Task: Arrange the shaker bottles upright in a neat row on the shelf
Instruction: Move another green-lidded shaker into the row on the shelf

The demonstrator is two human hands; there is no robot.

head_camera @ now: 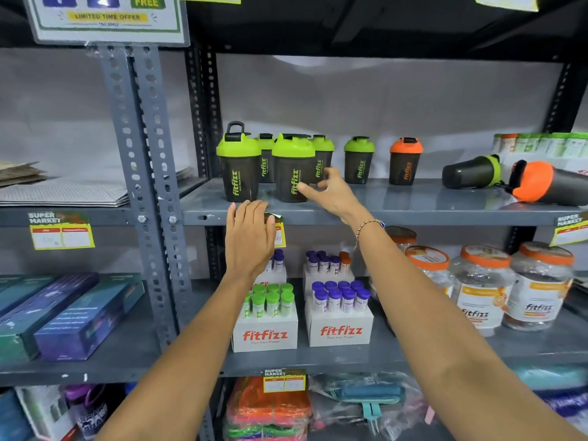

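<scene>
Dark shaker bottles stand on the grey shelf point(397, 203). Two green-lidded ones are in front: one at the left point(239, 163) and one beside it point(292, 168). Two more green-lidded bottles stand behind them. Further right stand a green-lidded bottle point(358, 160) and an orange-lidded bottle point(405, 162). At the far right a green-lidded bottle point(472, 171) and an orange-lidded bottle point(547, 183) lie on their sides. My right hand point(331, 194) is open, fingers spread, just right of the second front bottle, holding nothing. My left hand point(249, 238) is open and flat below the shelf edge.
Below are white fitfizz boxes of tubes point(265, 316), and clear jars with orange lids point(483, 288) to the right. Slotted grey uprights point(140, 154) bound the bay on the left. Price tags hang on the shelf edges. Packets point(541, 143) stand at the back right.
</scene>
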